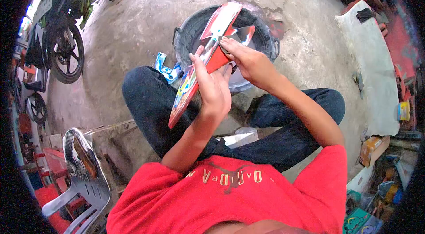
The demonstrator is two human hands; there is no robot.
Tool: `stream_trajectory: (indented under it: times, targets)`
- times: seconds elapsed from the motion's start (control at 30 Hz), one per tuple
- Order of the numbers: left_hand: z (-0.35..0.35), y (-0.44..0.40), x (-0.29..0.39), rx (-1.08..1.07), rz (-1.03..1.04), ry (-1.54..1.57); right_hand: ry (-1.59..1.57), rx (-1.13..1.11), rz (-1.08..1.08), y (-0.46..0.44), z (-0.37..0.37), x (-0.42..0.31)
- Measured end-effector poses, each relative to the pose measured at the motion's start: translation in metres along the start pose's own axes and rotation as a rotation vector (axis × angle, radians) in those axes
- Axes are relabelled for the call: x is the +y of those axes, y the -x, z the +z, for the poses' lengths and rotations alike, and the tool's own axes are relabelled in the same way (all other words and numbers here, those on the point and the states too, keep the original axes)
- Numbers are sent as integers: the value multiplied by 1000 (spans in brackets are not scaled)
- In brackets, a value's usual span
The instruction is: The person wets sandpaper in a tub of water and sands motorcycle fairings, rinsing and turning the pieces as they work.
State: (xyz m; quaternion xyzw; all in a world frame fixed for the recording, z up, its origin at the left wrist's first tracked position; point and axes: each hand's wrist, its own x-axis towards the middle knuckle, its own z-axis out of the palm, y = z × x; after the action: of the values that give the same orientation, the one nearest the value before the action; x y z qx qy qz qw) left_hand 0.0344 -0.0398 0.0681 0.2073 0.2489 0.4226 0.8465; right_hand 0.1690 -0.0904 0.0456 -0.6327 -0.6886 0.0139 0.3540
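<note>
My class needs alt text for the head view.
A person's left hand holds a long, multicoloured panel over a dark tub while the right hand touches it. A red shirt shows below; a motorcycle stands at left.

The painted panel point(217, 60) is partly covered by the 2 hands. Some fingers of the left hand point(212, 87) are hidden behind it. Under the right hand point(251, 60) there is 1 dark grey piece point(234, 37), mostly covered, so its full shape cannot be told. The panel and the hands hide much of the inside of the tub point(180, 50). The motorcycle point(73, 17) is cut by the top edge, and the chair point(82, 161) by the bottom edge. Small objects point(385, 189) at the far right are too unclear to name.
</note>
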Motion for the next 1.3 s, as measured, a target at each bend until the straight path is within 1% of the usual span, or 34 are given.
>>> stream_trajectory:
  times: [0.03, 0.07, 0.17, 0.23, 0.27, 0.3, 0.33, 0.4, 0.47, 0.5, 0.53, 0.57, 0.6, 0.7, 0.73, 0.77, 0.83, 0.87, 0.9, 0.97, 1.0, 1.03, 1.07, 1.1, 1.17, 1.2, 1.3]
  targets:
    - [1, 0, 0, 1, 3, -5, 16, 5, -6, -1, -1, -1]
    - [-1, 0, 0, 5, 7, -8, -68, -27, 17, 0, -2, -7]
    - [-3, -4, -1, -16, 21, 6, -108, -36, -104, -2, -5, -19]
    - [-4, -2, -2, -53, 30, 50, -137, 26, -3, 3, 6, -12]
    - [-3, -3, -2, -13, 12, 54, -129, 57, 48, 5, 10, -7]
    - [-3, -2, -2, -20, 10, 55, -111, 95, 86, 3, 12, -3]
    - [-2, -3, -1, -34, 13, 59, -56, 80, 72, 2, 14, -2]
    - [1, -1, 3, -22, 7, 27, -103, 38, -16, 2, 9, -18]
    - [-10, -10, -6, -27, 60, -6, -129, 25, -106, -4, 5, -36]
    - [-14, -12, -9, -30, 82, -26, -126, 40, -61, -2, 9, -29]
    - [-6, -6, -4, -42, 51, 44, -121, 57, -15, 2, 15, -16]
    - [-1, -3, -1, -35, 36, 48, -114, 76, 31, 3, 17, -5]
    - [3, 0, 1, -28, 20, 54, -212, 123, 158, 1, 14, 0]
    - [-2, -3, -1, -20, 28, 33, -177, 70, 87, 7, 15, -9]
    - [-7, -6, -1, -7, 39, -1, -104, 12, -66, 3, 1, -30]
    - [-11, -8, -2, 8, 48, -39, -129, 4, -82, 2, 1, -28]
    - [-11, -7, -2, 10, 39, 18, -183, -6, -103, 4, 2, -21]
    - [-3, -4, 0, 21, 24, 57, -143, 49, 24, 8, 11, -1]
    - [3, -2, 2, 31, 9, 98, -165, 47, 86, 9, 10, 2]
    - [3, -2, 3, -3, 17, 75, -204, 43, 202, 8, 7, 7]
    - [-1, -4, 1, -18, 28, 61, -238, 34, 59, 2, 3, -14]
    - [-4, -5, 0, -27, 39, 45, -154, 2, -96, -2, -3, -29]
    - [-6, -6, 1, -7, 53, -49, -172, -17, -114, -3, -3, -29]
    - [-6, -5, 1, -1, 40, 1, -190, -31, -129, -2, -3, -30]
    - [-1, -5, 0, 3, 9, 101, -234, 45, 160, 1, 7, -5]
    - [2, -3, 1, 12, 21, 76, -249, 82, 303, -1, 6, -1]
    - [-5, -6, 1, -47, 13, 75, -189, 94, 109, 8, 14, -19]
